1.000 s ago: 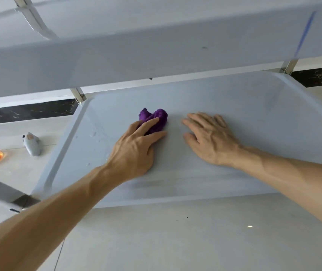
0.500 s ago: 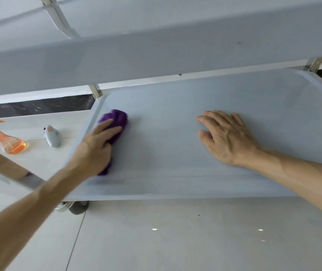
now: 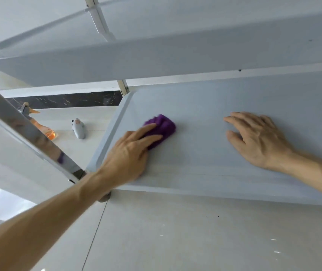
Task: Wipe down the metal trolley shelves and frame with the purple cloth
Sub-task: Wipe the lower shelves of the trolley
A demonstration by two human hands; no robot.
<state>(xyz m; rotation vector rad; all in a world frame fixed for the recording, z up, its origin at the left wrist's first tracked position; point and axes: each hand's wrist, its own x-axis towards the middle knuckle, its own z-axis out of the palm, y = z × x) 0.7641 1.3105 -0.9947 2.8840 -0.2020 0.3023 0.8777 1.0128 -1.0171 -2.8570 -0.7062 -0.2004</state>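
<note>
L hand (image 3: 130,151) is pressing the purple cloth (image 3: 161,127) flat onto the bottom shelf (image 3: 205,153), near its L rim; fingers straight over the wad, not curled round it. R hand (image 3: 258,139) is lying flat on the shelf, fingers spread, holding nothing, well apart from the cloth.

Risks:
- Cloth slipping out from under flat fingers.
- Trolley rolling if R hand is lifting off.
- Knuckles striking the upper shelf (image 3: 175,55).
</note>
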